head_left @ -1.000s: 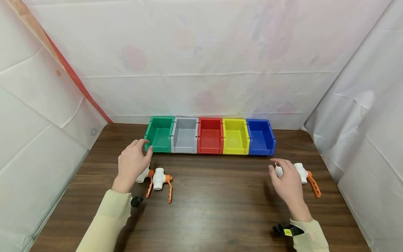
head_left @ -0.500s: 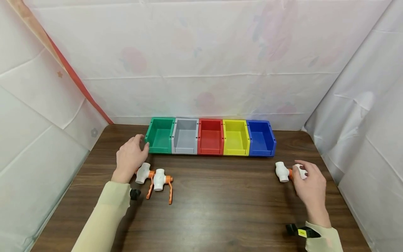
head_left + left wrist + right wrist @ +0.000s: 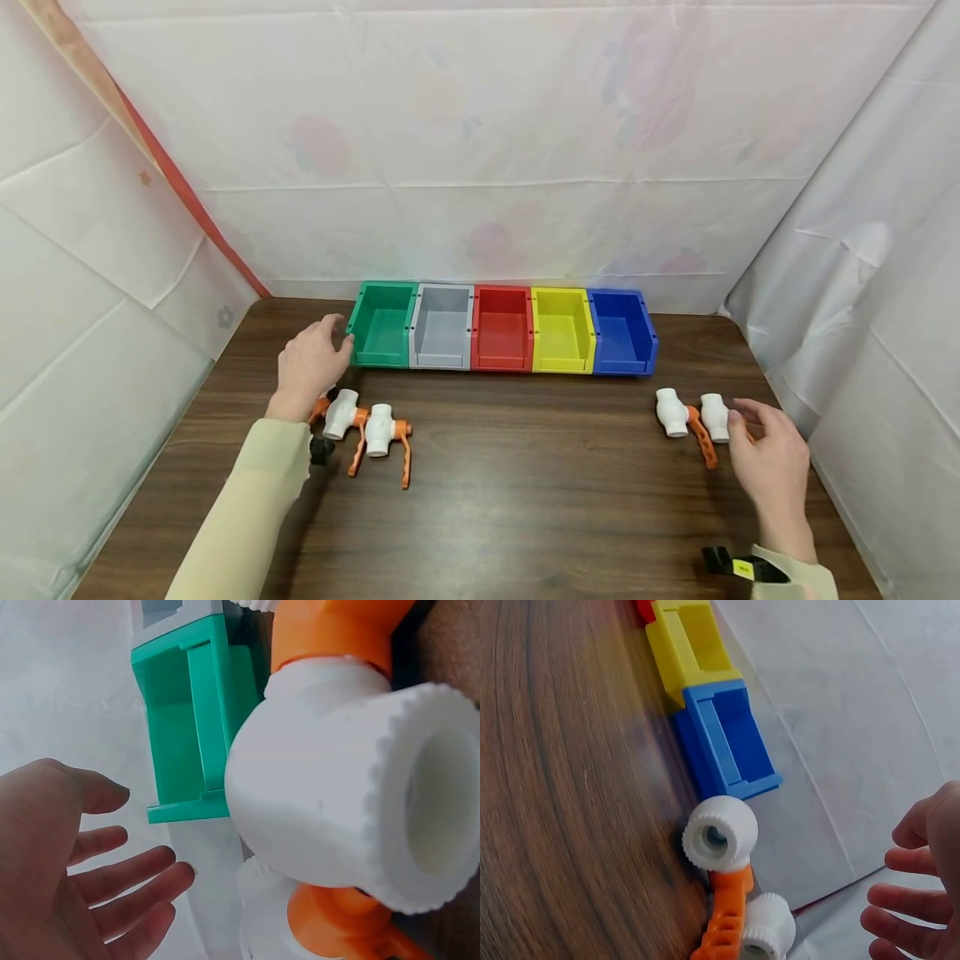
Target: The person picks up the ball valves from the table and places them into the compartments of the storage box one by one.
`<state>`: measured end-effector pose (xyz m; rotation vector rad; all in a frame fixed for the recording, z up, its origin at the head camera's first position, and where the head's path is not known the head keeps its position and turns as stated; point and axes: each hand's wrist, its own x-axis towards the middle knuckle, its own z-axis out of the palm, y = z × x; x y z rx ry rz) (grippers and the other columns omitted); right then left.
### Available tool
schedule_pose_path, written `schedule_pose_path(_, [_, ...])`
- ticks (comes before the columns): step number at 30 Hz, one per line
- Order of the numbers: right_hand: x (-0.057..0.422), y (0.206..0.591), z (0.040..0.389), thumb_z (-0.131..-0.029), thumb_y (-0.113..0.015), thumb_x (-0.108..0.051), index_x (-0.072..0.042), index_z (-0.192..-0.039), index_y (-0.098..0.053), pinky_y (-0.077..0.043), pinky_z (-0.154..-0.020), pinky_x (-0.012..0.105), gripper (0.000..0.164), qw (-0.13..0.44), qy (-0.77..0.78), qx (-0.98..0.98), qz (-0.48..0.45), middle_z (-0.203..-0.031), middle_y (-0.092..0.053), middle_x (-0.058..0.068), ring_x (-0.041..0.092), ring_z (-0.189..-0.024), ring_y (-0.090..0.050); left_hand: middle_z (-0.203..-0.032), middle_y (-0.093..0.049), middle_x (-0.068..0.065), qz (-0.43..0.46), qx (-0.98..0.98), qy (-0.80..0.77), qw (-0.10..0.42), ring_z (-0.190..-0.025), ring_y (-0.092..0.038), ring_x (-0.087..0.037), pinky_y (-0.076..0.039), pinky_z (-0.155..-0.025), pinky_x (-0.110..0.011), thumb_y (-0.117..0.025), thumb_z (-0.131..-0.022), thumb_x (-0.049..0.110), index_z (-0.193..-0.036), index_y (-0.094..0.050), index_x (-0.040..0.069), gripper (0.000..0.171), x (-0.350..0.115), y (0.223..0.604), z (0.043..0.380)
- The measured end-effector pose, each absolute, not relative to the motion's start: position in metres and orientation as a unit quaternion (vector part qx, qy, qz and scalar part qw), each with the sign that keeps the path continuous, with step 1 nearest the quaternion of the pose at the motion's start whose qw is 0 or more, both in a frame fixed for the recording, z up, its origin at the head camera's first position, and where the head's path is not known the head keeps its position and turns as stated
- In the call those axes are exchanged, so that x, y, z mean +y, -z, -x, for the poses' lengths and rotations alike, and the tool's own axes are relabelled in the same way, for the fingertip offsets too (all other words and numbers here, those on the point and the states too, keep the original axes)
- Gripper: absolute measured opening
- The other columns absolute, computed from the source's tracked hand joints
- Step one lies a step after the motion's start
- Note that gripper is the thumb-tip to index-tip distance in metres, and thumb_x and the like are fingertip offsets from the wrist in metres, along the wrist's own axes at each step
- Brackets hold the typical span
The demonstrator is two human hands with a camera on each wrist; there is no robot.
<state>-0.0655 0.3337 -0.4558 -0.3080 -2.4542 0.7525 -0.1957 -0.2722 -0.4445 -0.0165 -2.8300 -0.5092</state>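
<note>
My left hand (image 3: 311, 367) hovers beside the green bin, fingers relaxed and holding nothing, as the left wrist view also shows. Below it lie two white ball valves with orange lever handles, one tilted (image 3: 342, 414) and one more upright (image 3: 379, 431). An orange piece (image 3: 318, 408) of another valve peeks out from under the hand. On the right, my right hand (image 3: 772, 458) is loosely curved with nothing in it. Its fingertips are close to a white ball valve (image 3: 715, 417) whose handle is mostly hidden by the hand. Left of that lies another ball valve (image 3: 672, 412).
Along the back of the wooden table (image 3: 510, 500) stands a joined row of bins: green (image 3: 378, 357), grey (image 3: 440, 359), red (image 3: 502, 361), yellow (image 3: 562, 363) and blue (image 3: 624, 365). White cloth (image 3: 480, 150) hangs behind and at both sides.
My right hand has moved right, from over the left valve of its pair to beside the right one, uncovering both white bodies. My left hand has shifted slightly back, uncovering the tilted valve.
</note>
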Motion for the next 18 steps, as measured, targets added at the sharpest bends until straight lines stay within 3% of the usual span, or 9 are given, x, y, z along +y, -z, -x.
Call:
schedule_pose_path(9, [0.345, 0.458, 0.064, -0.097, -0.059, -0.016, 0.002, -0.118, -0.067, -0.037, -0.083, 0.054, 0.028, 0.253, -0.271, -0.918, 0.142, -0.110, -0.064, 0.025, 0.041, -0.097, -0.057, -0.123, -0.064, -0.023, 0.005, -0.982, 0.169, 0.089, -0.081, -0.064, -0.039, -0.052, -0.065, -0.056, -0.059, -0.100, 0.025, -0.139, -0.054, 0.002, 0.045, -0.267, 0.447, 0.201])
schedule_pose_path(18, [0.354, 0.465, 0.064, -0.097, -0.059, -0.016, 0.003, -0.120, -0.065, -0.036, -0.091, 0.058, 0.031, 0.222, -0.278, -0.920, 0.166, -0.115, -0.061, 0.028, 0.046, -0.107, -0.053, -0.103, -0.069, -0.024, 0.022, -0.979, 0.183, 0.084, -0.062, -0.061, -0.030, -0.051, -0.055, -0.049, -0.061, -0.099, 0.016, -0.138, -0.053, 0.000, 0.043, -0.271, 0.454, 0.208])
